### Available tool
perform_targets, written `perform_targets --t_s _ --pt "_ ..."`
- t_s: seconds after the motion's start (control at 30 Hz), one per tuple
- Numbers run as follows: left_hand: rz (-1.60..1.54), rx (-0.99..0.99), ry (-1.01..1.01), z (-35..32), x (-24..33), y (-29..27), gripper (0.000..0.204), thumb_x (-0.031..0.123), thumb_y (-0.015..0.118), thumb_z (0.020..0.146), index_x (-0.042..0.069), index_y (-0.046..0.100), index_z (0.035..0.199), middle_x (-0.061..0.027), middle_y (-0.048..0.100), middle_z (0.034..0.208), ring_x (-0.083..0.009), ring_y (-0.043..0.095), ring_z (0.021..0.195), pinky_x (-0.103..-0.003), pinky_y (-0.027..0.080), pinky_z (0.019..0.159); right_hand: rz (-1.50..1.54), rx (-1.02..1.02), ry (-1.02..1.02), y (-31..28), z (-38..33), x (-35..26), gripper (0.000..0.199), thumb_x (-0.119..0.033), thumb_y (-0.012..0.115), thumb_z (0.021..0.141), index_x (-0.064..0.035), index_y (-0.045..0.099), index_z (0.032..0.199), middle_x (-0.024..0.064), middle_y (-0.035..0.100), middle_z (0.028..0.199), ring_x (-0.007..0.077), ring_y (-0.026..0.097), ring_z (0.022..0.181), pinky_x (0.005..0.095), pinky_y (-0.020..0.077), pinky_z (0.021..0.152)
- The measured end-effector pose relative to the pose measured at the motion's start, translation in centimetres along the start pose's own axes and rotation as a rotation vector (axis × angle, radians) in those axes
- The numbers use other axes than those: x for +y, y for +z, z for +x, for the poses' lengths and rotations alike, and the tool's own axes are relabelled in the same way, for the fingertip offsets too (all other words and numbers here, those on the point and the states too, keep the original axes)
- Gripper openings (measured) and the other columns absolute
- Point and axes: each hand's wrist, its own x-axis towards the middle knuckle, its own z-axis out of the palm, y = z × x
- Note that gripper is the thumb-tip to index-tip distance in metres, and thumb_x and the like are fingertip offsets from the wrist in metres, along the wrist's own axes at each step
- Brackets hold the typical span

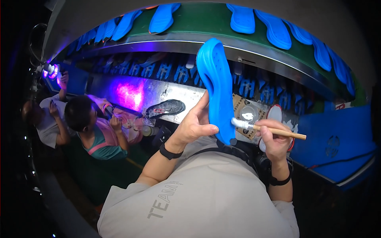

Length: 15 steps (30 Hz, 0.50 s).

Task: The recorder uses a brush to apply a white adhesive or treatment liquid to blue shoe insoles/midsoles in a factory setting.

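My left hand (194,126) is closed around the edge of a blue shoe sole (218,89), tilted upright in front of me, its thumb lying along the near part. My right hand (275,142) grips the wooden handle of a brush (286,133). The brush's white tip is at the sole's lower right edge, apparently touching it. Behind the brush, a clear round dish (249,114) with white stuff in it stands on brown cardboard (238,104). On the metal worktop (152,89) lies a black shoe sole (165,108), left of my left hand.
Blue soles (274,29) line the green conveyor belt (198,22) above, along its curved metal edge (158,39). Blue shoe-shaped pieces (162,70) fill a lower shelf. White-and-red shoes (274,114) stand beside my right hand. Two people work at left near a purple lamp (51,71).
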Motion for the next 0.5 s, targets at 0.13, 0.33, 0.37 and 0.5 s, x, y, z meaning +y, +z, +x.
perform_targets --t_s 0.13,0.33,0.37,0.5 --pt "0.020 -0.016 -0.001 0.1 0.2 0.4 0.111 0.018 0.083 0.073 0.005 0.014 0.158 -0.0121 0.041 0.148 -0.0244 0.043 0.135 -0.040 0.036 0.114 0.050 0.055 -0.029 0.3 1.2 0.1 0.012 -0.002 0.063 0.089 0.0018 0.072 0.096 0.0074 0.069 0.078 0.0114 0.063 0.067 0.0241 0.0497 0.062" --pt "0.015 -0.004 0.025 0.5 -0.2 -0.4 0.111 0.023 0.083 0.074 0.005 0.013 0.158 -0.0130 0.040 0.149 -0.0260 0.044 0.135 -0.041 0.036 0.113 -0.039 -0.067 -0.073 -0.6 0.8 0.5 0.012 -0.003 0.065 0.088 0.0013 0.072 0.096 0.0071 0.069 0.079 0.0107 0.064 0.069 0.0231 0.0497 0.064" --pt "0.029 -0.009 0.027 0.5 -0.4 -0.7 0.110 0.027 0.081 0.076 0.005 0.011 0.158 -0.0134 0.040 0.148 -0.0263 0.045 0.135 -0.041 0.037 0.112 0.039 -0.060 -0.011 -0.6 0.6 0.4 0.012 -0.004 0.064 0.089 0.0015 0.072 0.097 0.0065 0.069 0.079 0.0103 0.064 0.070 0.0229 0.0491 0.064" --pt "-0.015 -0.023 0.040 0.5 -0.4 -1.0 0.103 0.040 0.072 0.084 0.005 0.009 0.158 -0.0159 0.045 0.143 -0.0288 0.052 0.128 -0.041 0.043 0.108 0.267 0.103 0.075 -1.0 -0.1 0.7 0.015 -0.007 0.061 0.092 0.0026 0.070 0.100 0.0056 0.068 0.081 0.0099 0.063 0.071 0.0216 0.0472 0.063"
